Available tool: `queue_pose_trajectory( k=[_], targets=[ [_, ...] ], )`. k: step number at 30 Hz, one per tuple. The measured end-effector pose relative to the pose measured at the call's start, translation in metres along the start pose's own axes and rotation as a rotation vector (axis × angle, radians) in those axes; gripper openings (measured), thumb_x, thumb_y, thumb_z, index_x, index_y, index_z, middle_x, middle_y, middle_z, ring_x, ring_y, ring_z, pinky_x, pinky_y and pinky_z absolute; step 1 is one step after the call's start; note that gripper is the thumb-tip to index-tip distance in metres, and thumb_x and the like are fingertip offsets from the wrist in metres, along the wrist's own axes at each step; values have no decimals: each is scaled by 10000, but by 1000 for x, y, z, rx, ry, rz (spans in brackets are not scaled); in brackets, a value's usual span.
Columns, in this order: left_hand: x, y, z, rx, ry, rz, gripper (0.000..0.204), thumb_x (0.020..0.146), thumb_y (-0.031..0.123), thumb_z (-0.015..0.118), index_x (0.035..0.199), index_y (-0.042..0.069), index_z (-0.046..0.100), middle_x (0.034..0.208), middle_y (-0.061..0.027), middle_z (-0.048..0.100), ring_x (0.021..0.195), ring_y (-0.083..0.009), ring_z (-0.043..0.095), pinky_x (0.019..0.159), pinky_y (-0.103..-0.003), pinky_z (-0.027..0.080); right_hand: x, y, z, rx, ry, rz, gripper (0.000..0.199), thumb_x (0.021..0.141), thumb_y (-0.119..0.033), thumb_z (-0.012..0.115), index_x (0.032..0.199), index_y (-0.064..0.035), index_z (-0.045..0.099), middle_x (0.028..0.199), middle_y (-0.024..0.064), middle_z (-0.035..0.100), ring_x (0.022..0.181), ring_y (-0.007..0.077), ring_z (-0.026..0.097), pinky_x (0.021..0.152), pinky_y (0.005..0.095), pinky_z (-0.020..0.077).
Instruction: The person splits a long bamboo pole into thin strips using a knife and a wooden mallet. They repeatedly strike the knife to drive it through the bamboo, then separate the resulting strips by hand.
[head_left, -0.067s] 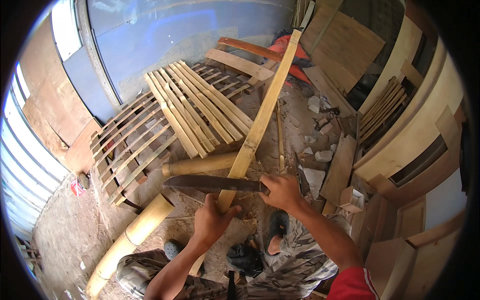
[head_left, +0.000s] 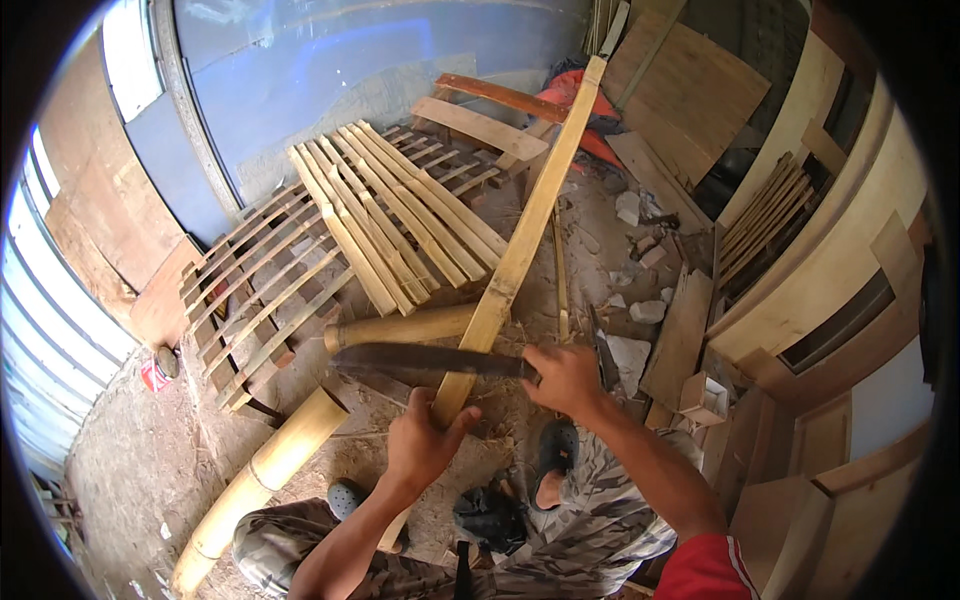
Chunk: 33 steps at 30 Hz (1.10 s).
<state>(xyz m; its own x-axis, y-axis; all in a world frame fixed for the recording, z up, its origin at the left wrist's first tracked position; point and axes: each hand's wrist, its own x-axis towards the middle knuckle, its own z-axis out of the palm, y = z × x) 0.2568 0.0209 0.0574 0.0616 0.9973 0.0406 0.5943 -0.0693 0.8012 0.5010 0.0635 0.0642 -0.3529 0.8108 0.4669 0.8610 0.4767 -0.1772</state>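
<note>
A long split bamboo strip (head_left: 530,230) slants from my lap up to the far right. My left hand (head_left: 425,445) is wrapped round its lower part, thumb along the near side. In my right hand (head_left: 562,380) is the handle of a machete, held level. Its dark, broad machete blade (head_left: 430,360) lies across the strip just beyond my left hand, pointing left. Beyond the blade, a short bamboo pole (head_left: 400,328) lies on the ground, partly hidden by the strip. A thicker bamboo pole (head_left: 290,450) leans at my left knee with its open end up.
Several split bamboo strips (head_left: 385,220) rest on a slatted wooden frame (head_left: 270,290) ahead. Stone rubble (head_left: 648,312) and a loose board (head_left: 680,340) lie to the right. Wooden panels (head_left: 800,270) stand along the right side. A blue wall (head_left: 330,70) closes the back.
The machete has shifted very slightly toward me and to the right along the strip's surface. My left hand stays in place on the strip.
</note>
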Motion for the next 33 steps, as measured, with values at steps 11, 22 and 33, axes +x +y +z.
queue_pose_trajectory(
  k=[11, 22, 33],
  targets=[
    [2, 4, -10, -13, 76, 35, 388, 852, 378, 726, 902, 3, 638, 651, -175, 630, 605, -344, 645, 562, -414, 480, 12, 38, 4, -65, 53, 142, 275, 675, -221, 786, 857, -75, 640, 706, 114, 650, 638, 322, 652, 568, 418, 521],
    [8, 4, -5, 3, 40, 28, 407, 862, 382, 715, 913, -15, 646, 645, -184, 616, 589, -323, 632, 552, -402, 458, 18, 49, 7, -136, 23, 229, 262, 688, -269, 793, 821, -107, 635, 688, 109, 649, 614, 321, 657, 537, 439, 522],
    [8, -13, 2, -34, 31, -35, 359, 876, 345, 694, 859, -5, 616, 644, -197, 615, 624, -386, 639, 556, -428, 468, 14, 33, 19, -65, -58, 56, 237, 706, -251, 750, 842, -99, 628, 707, 136, 648, 659, 341, 660, 576, 457, 531]
  ],
)
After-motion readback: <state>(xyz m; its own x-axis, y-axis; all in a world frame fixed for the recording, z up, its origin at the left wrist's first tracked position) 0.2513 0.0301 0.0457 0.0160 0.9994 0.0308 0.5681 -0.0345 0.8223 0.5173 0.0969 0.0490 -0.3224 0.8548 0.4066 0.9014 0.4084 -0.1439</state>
